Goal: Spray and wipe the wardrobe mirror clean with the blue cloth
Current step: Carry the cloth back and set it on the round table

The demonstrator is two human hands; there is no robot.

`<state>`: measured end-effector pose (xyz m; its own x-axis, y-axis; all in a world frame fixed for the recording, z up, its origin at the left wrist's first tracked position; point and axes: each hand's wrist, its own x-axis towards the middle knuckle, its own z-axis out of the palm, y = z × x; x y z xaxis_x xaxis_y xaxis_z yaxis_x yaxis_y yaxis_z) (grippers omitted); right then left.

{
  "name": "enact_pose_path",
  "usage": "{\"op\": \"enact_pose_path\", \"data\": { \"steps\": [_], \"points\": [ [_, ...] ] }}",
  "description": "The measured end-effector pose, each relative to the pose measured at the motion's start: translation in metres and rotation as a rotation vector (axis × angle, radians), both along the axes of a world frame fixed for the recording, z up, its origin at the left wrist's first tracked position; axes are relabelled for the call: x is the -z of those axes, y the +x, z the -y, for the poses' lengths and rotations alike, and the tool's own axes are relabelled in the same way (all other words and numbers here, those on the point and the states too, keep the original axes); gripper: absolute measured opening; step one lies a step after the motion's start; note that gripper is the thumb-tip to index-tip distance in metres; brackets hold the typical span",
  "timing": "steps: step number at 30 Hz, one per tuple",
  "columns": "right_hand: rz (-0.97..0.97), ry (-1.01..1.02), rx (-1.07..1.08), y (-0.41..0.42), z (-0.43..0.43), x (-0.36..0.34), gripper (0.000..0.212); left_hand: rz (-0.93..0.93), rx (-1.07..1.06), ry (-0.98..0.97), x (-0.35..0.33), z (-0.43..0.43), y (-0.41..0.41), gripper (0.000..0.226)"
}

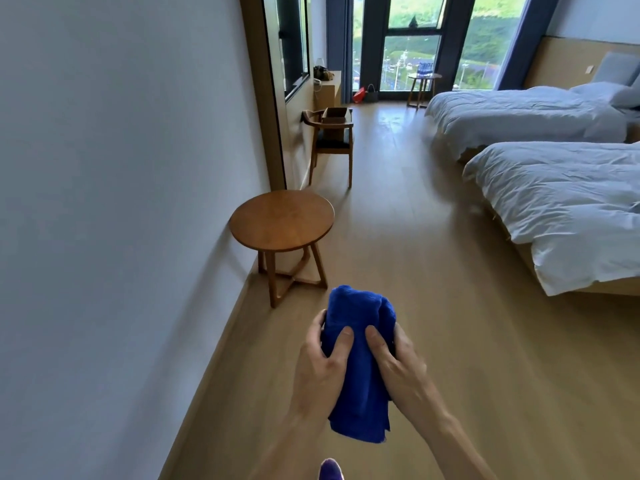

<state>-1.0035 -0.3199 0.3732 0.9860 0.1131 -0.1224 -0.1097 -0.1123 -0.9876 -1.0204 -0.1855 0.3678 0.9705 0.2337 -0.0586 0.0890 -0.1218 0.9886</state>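
At 6 o'clock in the head view, low over the wooden floor:

1. Blue cloth (358,362): folded into a thick bundle, held upright in the air, its loose end hanging down.
2. Left hand (320,368): grips the cloth's left side, thumb on the front, fingers curled round behind.
3. Right hand (398,365): grips the cloth's right side, thumb pressed on the front beside the left thumb, and the fingers wrapped behind.
4. Round wooden table (281,220): at 12 o'clock from the cloth, against the white wall.
5. Wooden chair (330,140): beyond the table, also at 12 o'clock.
6. Wood-framed mirror panel (294,39): on the wall at 11 o'clock, well apart from the cloth.
7. Two white-covered beds (561,209): at 2 o'clock.
8. Tall window (408,39): at 1 o'clock, on the far wall.
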Motion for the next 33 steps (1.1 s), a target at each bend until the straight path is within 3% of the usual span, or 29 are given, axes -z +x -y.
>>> {"op": "enact_pose_path", "data": {
  "steps": [12, 17, 25, 33],
  "points": [
    [-0.005, -0.034, 0.031, 0.206, -0.012, 0.003, 0.022, -0.024, 0.034, -0.111, 0.007, -0.013, 0.214, 0.028],
    [-0.029, -0.007, -0.033, 0.273, -0.023, 0.002, 0.024, -0.062, -0.003, -0.13, 0.009, -0.023, 0.278, 0.045],
    [-0.057, -0.034, -0.114, 0.397, -0.013, 0.015, 0.02, -0.066, -0.106, -0.15, 0.013, -0.009, 0.385, 0.047],
    [-0.065, -0.06, -0.26, 0.543, 0.011, 0.007, 0.017, -0.035, -0.247, -0.085, -0.003, 0.019, 0.505, 0.03]
  ]
}}
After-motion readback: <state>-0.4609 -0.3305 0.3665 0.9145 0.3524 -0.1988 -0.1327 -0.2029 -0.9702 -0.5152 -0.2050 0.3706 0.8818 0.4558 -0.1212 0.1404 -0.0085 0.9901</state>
